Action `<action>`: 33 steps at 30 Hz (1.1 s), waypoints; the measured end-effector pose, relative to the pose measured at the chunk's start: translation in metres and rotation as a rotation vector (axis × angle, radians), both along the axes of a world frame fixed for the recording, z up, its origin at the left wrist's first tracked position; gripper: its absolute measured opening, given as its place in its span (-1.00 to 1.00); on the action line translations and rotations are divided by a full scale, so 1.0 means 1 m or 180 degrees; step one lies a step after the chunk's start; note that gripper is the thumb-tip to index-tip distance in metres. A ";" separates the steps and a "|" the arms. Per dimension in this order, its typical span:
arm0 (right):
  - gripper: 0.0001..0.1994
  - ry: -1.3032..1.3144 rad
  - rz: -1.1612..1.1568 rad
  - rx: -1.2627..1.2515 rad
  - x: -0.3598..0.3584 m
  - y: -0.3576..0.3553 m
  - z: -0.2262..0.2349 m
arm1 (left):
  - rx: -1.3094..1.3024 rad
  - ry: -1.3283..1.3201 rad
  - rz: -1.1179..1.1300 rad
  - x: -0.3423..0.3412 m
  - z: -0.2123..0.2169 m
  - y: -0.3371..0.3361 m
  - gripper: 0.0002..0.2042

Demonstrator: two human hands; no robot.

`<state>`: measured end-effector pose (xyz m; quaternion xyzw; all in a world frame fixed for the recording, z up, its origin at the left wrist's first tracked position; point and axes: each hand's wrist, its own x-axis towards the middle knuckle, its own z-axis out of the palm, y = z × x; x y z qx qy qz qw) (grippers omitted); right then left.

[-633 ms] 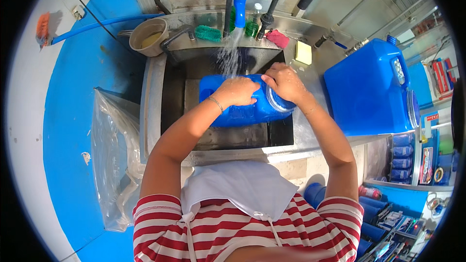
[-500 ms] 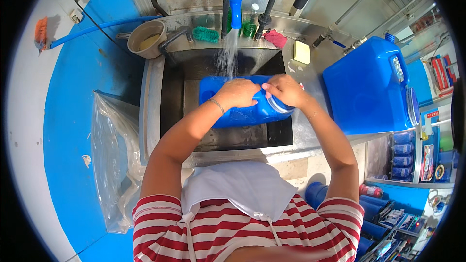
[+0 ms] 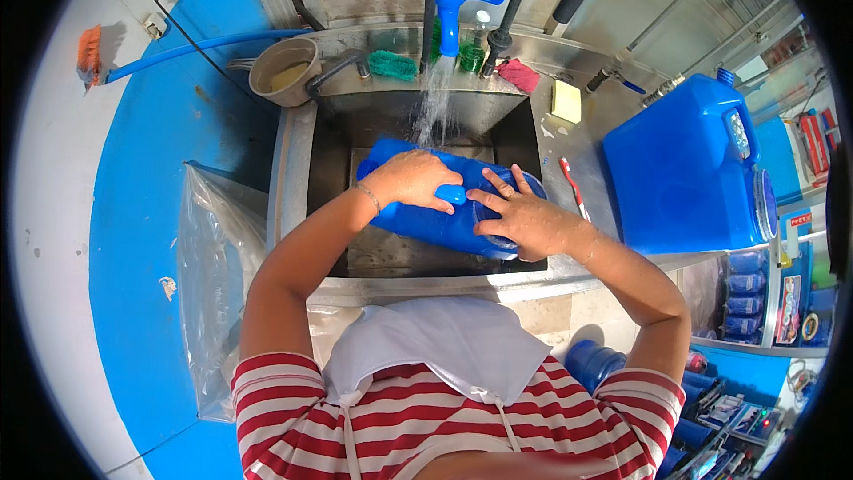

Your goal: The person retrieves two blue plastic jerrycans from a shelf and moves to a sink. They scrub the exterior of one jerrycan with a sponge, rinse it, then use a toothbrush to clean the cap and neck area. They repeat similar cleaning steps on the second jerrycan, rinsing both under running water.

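Vividly blue, glossy plastic jug

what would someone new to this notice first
Most likely the large blue container lying in the metal sink, with the left hand and right hand on it. Above, water pours from a bright blue tap. Another blue container sits on the right-hand counter.

There are 2 hands, 2 jerrycans, 1 sink, 1 toothbrush and 1 yellow sponge.
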<state>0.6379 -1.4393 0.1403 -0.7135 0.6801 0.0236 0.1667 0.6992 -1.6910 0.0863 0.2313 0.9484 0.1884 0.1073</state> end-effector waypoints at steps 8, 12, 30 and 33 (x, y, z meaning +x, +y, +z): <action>-0.40 -0.0478 -0.0015 -0.0024 -0.002 -0.036 0.030 | 0.0103 0.0010 0.0344 0.033 -0.010 -0.023 -0.65; -0.48 -0.1168 -0.0078 -0.1142 -0.033 -0.052 0.047 | 0.0017 -0.0033 0.0212 0.054 -0.022 -0.028 -0.62; -0.69 -0.5650 -0.4040 -0.1767 -0.038 -0.147 -0.195 | 0.0329 0.1492 0.3678 0.111 -0.074 -0.091 -0.51; -0.67 -0.4728 -0.4054 -0.1539 -0.037 -0.154 -0.185 | 0.0334 0.2172 0.2327 0.086 -0.053 -0.041 -0.53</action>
